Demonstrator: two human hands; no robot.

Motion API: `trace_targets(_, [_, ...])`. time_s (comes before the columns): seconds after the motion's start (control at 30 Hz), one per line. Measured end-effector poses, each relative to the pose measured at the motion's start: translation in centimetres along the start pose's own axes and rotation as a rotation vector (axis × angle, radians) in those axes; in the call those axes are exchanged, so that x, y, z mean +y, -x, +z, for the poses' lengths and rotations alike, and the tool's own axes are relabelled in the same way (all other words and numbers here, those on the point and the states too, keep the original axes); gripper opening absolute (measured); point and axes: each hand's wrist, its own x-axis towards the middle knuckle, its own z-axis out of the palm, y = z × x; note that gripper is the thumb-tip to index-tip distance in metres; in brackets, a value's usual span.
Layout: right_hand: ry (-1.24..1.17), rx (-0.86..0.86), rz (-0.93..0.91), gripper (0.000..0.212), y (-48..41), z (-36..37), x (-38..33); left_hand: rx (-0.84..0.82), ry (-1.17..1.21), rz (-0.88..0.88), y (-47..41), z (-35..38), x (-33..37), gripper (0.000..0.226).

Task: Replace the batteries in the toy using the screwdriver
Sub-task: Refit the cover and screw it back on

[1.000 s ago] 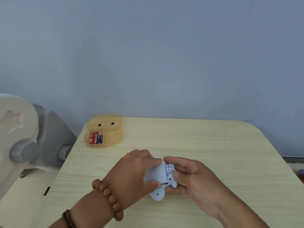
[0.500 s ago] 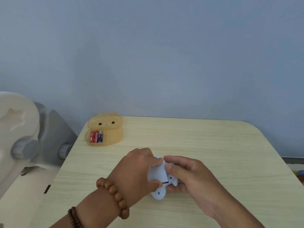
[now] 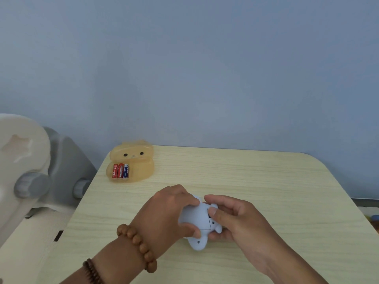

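Here, the toy (image 3: 196, 219) was gripped from both sides just above the table (image 3: 266, 181): it was clasped by the left hand (image 3: 166, 212) on its left, while its right edge was pinched by the right hand (image 3: 231, 218). Well beyond the grip, to its left, three batteries (image 3: 120, 171) were kept in an amber tray (image 3: 141, 169).

On the surface (image 3: 266, 181), the toy (image 3: 198, 219) sits at the near middle between both hands; the bear-shaped container (image 3: 141, 167) with 3 batteries (image 3: 120, 171) inside stands at the far left.
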Motion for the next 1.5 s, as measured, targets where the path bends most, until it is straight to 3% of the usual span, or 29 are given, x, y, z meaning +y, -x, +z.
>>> trace_targets(0.33, [0.051,-0.054,0.016,0.024,0.1,-0.9,-0.5,0.051,0.112,-0.076,0.3,1.4,-0.7,0.064])
trace_targets(0.53, [0.024,-0.059,0.056,0.022,0.4,-0.9,-0.3,-0.006,0.61,-0.227,0.4,1.4,-1.0,0.041])
trace_targets(0.87, [0.019,-0.055,0.09,0.028,0.8,-0.7,-0.8,0.043,0.638,-0.297,0.6,1.9,-1.0,0.034])
trace_targets(1.0, [0.367,0.013,0.001,0.03,1.4,-1.4,-2.4,0.026,0.64,-0.276,0.5,1.7,-1.1,0.038])
trace_targets(1.13, [0.819,0.448,-0.181,0.032,2.1,-4.6,-4.3,0.015,0.613,-0.258,0.7,1.4,-1.2,0.036])
trace_targets(1.3, [1.239,0.449,0.014,0.064,3.2,-4.2,-1.4,0.042,0.522,-0.215,1.3,1.3,-0.9,0.035])
trace_targets(1.5, [1.368,0.454,-0.009,0.022,3.8,-2.8,0.4,0.048,0.461,-0.181,1.5,1.2,-0.6,0.035])
